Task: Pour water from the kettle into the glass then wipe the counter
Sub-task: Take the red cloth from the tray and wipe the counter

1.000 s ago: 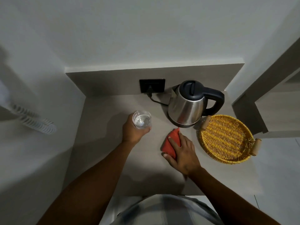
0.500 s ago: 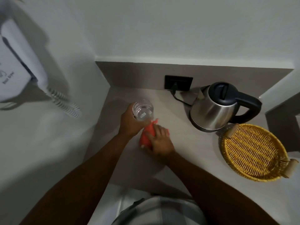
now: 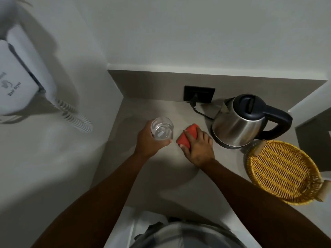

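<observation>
Red cloth [image 3: 190, 134] under right hand [image 3: 199, 149], glass [image 3: 162, 128] in left hand [image 3: 148, 140]

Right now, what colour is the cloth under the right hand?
Orange-red, plain; the head view shows the cloth under the right hand.

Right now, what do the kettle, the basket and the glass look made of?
Kettle: brushed steel, judging by its dull sheen; black lid and handle likely plastic. Basket: woven yellow wicker, strands visible. Glass: clear glass or plastic, see-through.

A left hand [image 3: 149, 140] grips a glass [image 3: 162, 128] of water left of the kettle [image 3: 240, 120]; between them, the right hand [image 3: 198, 146] presses a red cloth [image 3: 188, 136] onto the counter [image 3: 161, 167].
</observation>
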`<state>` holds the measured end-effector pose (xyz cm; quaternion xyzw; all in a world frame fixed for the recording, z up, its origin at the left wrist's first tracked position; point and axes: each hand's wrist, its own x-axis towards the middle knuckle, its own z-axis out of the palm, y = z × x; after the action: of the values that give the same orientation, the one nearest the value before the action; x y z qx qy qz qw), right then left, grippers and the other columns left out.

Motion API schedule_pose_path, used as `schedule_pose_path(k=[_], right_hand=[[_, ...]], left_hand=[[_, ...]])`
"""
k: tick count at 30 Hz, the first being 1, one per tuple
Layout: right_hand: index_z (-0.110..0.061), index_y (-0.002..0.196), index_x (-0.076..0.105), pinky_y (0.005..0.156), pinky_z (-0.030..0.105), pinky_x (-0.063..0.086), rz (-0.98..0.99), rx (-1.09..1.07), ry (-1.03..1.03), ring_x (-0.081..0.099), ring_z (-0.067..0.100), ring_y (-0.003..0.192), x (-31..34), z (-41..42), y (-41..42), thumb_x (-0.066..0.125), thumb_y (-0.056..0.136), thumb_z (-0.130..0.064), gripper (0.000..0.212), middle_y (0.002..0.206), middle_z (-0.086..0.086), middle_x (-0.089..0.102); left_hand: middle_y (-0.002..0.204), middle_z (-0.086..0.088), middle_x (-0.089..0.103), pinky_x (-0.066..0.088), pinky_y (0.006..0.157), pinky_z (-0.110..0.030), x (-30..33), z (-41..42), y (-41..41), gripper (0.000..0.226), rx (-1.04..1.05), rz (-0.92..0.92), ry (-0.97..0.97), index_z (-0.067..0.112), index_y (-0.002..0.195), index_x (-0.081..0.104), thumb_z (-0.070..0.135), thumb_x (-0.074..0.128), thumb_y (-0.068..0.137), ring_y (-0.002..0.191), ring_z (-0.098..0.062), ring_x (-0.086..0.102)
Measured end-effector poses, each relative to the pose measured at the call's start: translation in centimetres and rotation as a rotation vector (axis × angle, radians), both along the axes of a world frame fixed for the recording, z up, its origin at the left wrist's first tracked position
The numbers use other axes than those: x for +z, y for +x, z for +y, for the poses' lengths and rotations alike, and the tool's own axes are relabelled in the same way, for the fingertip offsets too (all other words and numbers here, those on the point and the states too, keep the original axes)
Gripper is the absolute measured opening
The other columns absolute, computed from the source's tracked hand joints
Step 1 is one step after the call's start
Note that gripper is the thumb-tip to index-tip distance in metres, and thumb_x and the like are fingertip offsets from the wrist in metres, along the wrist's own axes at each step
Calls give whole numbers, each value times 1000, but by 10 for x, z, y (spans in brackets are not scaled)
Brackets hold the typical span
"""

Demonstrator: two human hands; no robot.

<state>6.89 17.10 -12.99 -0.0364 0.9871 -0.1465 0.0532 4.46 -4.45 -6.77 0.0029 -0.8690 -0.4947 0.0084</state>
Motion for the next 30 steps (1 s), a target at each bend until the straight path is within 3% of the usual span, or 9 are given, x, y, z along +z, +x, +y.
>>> schedule_pose_path(k=[4,8,12,15,17,20,25,30], right_hand=[[-34,148,34,103,52,32,-22,85,17,36,40,129,1,-24,-12,35,89,-70,69,154,22,31],[-36,148,34,107,53,30,-64,307,7,32,40,133,2,-38,15,37,88,-73,71,157,21,26],[-30,139,51,104,52,36,-47,437,19,42,43,127,1,-13,49,44,89,-68,63,149,23,40],[-32,140,51,100,49,39,-28,324,46,47,42,122,5,19,57,44,91,-66,60,146,22,44],[-31,142,48,98,48,39,-14,177,52,47,38,119,8,33,57,45,91,-64,61,144,21,44],[-30,145,44,96,48,40,-17,55,51,47,36,116,11,38,56,48,90,-61,63,142,20,45],[-29,147,41,101,47,36,-8,-32,-45,41,36,123,22,37,58,46,92,-61,63,146,19,39],[-34,147,38,105,50,35,135,-105,-156,36,32,129,46,53,76,41,94,-67,63,148,14,35]], left_hand=[[116,7,71,54,89,-24,2,-5,2,78,-20,-6,-3,25,122,63,33,97,53,107,-6,67],[111,10,72,50,83,-11,2,-6,-2,79,7,4,-5,24,119,62,32,99,50,102,1,66],[110,11,72,51,84,-13,-1,2,-7,79,9,-22,-7,26,119,62,35,99,50,101,1,67],[107,16,69,45,77,-1,-6,12,-7,78,-25,-43,-18,27,120,61,33,98,51,97,12,63],[110,14,70,46,77,-2,-10,19,-7,79,-55,-56,-20,25,122,61,31,98,52,98,7,64],[115,10,70,52,87,-15,-18,24,-5,82,-86,-61,-25,23,125,60,30,98,52,102,-1,66],[112,16,70,53,85,-18,-24,30,-3,81,-106,-80,3,33,121,60,40,94,49,103,1,66],[117,7,71,56,96,-38,-35,35,-3,81,-123,-88,31,25,124,61,27,98,52,109,-12,67]])
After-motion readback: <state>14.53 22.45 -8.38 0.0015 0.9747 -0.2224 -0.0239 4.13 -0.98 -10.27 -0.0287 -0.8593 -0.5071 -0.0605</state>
